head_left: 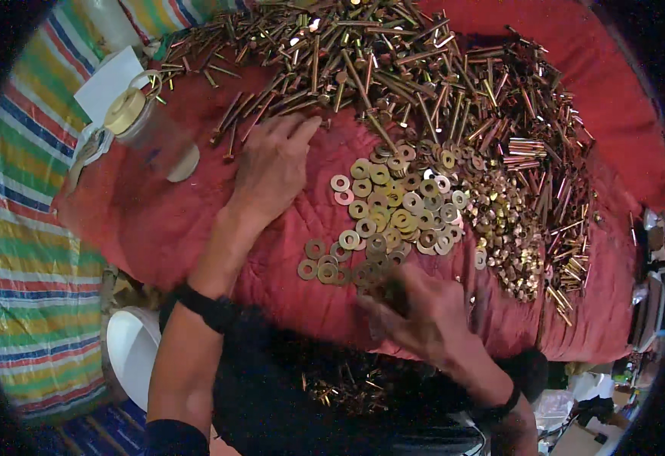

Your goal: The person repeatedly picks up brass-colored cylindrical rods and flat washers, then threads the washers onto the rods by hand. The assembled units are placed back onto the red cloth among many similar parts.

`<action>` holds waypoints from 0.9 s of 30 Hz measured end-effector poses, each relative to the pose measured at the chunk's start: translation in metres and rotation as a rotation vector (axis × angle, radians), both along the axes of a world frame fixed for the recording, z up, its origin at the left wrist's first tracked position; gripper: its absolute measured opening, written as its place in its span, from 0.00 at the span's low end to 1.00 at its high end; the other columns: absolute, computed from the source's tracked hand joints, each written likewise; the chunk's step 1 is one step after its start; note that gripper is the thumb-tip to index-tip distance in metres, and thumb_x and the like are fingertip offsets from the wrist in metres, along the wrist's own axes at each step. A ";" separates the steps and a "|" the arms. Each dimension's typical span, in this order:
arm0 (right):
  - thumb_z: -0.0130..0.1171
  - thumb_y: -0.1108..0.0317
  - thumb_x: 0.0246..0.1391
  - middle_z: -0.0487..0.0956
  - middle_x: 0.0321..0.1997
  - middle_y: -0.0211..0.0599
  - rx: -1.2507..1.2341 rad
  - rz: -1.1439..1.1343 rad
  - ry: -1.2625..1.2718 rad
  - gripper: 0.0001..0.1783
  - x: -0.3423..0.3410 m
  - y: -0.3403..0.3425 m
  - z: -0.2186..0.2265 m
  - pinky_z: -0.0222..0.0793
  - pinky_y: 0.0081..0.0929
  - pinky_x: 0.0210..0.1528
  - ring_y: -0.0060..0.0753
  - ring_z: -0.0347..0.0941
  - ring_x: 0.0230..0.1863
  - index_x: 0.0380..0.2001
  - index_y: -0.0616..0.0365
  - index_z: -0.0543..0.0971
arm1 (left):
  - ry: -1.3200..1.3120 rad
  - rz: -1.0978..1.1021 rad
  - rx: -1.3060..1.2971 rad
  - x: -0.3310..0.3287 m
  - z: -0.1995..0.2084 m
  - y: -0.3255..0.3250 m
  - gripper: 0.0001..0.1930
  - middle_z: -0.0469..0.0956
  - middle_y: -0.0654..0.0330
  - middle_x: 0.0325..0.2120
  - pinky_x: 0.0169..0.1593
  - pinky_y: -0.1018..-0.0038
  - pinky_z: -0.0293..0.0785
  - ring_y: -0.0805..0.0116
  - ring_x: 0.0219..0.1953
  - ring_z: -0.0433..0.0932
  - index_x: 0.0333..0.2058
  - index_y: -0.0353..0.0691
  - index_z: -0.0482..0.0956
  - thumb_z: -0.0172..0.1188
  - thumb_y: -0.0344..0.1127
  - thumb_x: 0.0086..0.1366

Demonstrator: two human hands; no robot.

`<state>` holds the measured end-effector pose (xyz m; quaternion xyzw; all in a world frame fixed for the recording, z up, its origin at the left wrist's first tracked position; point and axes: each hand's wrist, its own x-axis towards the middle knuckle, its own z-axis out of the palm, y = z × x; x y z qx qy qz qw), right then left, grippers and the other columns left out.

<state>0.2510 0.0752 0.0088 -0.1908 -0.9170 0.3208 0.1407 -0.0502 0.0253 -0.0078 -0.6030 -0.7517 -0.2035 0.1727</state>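
My left hand (pixel 273 161) lies at the near edge of the bolt pile, palm down and fingers stretched forward. Several long brassy bolts (pixel 235 121) lie by its fingers, and its thumb is hidden. Nearer to me, my right hand (pixel 427 311) is smeared by motion at the lower edge of a heap of flat round washers (pixel 378 220). Something dark shows by its fingers, too blurred to name. Small shiny nuts (pixel 511 243) are heaped to the right of the washers. The large pile of bolts (pixel 393 64) stretches across the back and down the right side.
A red cloth (pixel 287 251) covers the work surface. On the left stands a clear jar with a cream lid (pixel 125 110), beside a white card (pixel 109 82). More bolts (pixel 347 387) rest on dark fabric at my lap. A striped sheet (pixel 39 266) spreads along the left.
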 end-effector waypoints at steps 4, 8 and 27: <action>0.73 0.62 0.49 0.81 0.28 0.38 0.187 0.060 -0.005 0.16 0.004 0.007 -0.012 0.78 0.36 0.33 0.40 0.83 0.30 0.39 0.57 0.81 | 0.046 0.040 0.022 -0.003 -0.005 0.001 0.24 0.79 0.49 0.52 0.61 0.56 0.72 0.47 0.54 0.77 0.61 0.44 0.76 0.59 0.28 0.64; 0.69 0.60 0.49 0.84 0.30 0.35 0.134 0.058 -0.063 0.23 0.015 0.030 -0.003 0.81 0.42 0.42 0.47 0.84 0.34 0.48 0.56 0.80 | -0.008 -0.069 0.090 -0.011 -0.007 0.007 0.25 0.79 0.50 0.51 0.59 0.57 0.73 0.45 0.52 0.77 0.61 0.45 0.76 0.61 0.29 0.63; 0.64 0.67 0.59 0.82 0.31 0.35 -0.769 -0.396 -0.023 0.11 0.031 0.067 0.024 0.67 0.22 0.29 0.21 0.73 0.27 0.37 0.65 0.80 | -0.146 0.153 -0.033 0.010 0.007 -0.008 0.13 0.78 0.41 0.40 0.46 0.49 0.79 0.39 0.41 0.80 0.40 0.34 0.81 0.62 0.30 0.55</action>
